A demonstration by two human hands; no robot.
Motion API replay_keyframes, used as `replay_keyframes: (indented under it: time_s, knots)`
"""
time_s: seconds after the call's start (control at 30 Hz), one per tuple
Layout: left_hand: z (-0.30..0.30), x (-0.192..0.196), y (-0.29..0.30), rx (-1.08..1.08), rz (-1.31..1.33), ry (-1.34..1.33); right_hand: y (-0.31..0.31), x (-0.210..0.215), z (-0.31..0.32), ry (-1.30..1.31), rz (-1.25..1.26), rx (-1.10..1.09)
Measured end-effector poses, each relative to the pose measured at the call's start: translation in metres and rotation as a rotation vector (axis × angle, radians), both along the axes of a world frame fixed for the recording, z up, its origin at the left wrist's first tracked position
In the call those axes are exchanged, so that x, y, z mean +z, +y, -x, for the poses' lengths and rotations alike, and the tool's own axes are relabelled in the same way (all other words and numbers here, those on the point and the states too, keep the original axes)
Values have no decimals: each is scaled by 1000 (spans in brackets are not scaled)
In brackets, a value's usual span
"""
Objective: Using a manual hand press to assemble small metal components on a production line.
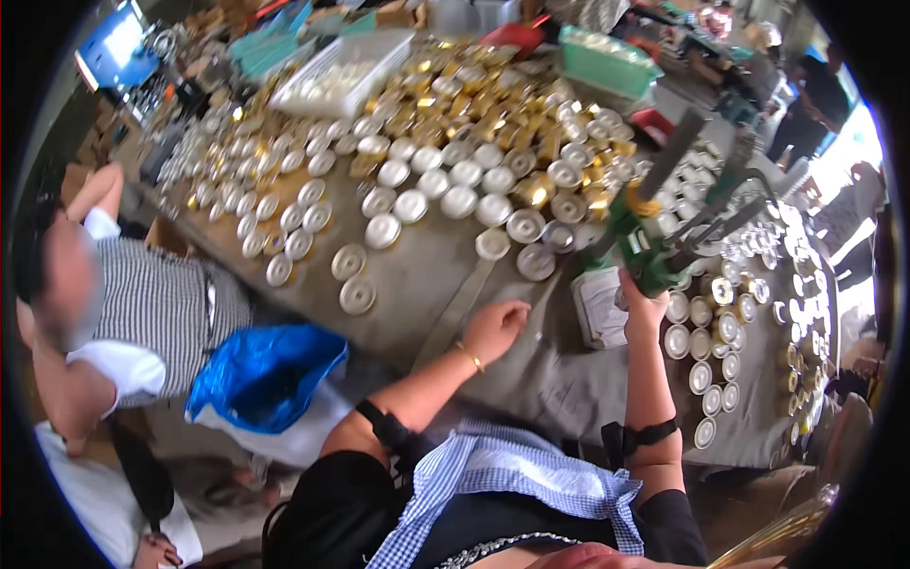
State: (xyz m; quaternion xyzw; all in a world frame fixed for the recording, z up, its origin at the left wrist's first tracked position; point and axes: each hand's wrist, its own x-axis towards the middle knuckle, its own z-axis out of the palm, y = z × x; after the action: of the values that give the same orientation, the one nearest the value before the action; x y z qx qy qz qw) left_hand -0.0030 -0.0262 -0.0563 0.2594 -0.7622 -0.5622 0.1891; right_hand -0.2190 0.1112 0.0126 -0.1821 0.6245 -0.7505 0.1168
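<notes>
My left hand [496,332], with a bracelet at the wrist, hovers over the grey table cover [417,284] with its fingers curled closed. If anything is pinched in it, I cannot make it out. On the right, my right hand [645,302] reaches up to the base of a green hand press [646,256] with long lever arms. Its fingers are partly hidden against the press, so their grip is unclear. A white block-like pad [599,308] lies beside that hand. Round silver-white metal pieces [536,262] with gold sides stand just beyond my left hand.
Many similar round pieces [493,104] cover the table's far side, and more rows [701,377] stand on the right. A white tray [341,76] and a green basket [609,64] sit at the back. At left, a person [156,303] is beside a blue plastic bag [270,375].
</notes>
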Motion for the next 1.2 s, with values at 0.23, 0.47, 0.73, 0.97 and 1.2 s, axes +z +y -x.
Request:
replay_keyframes:
  time_s: [0.23,0.47,0.73,0.97,1.2]
  knots:
    - [-35,-5,-87,538,545,23,0,-11,-77,-35,-18,-12]
    - [18,-7,-180,370,852,-433,66,-42,-80,169,-177,16]
    - [-1,-32,-151,396,772,-157,126,-46,-113,76,-303,-98]
    - [-36,48,3,54,936,302,68,-19,-132,44,-237,532]
    - [-34,80,51,-122,113,531,46,1,-133,-249,33,645]
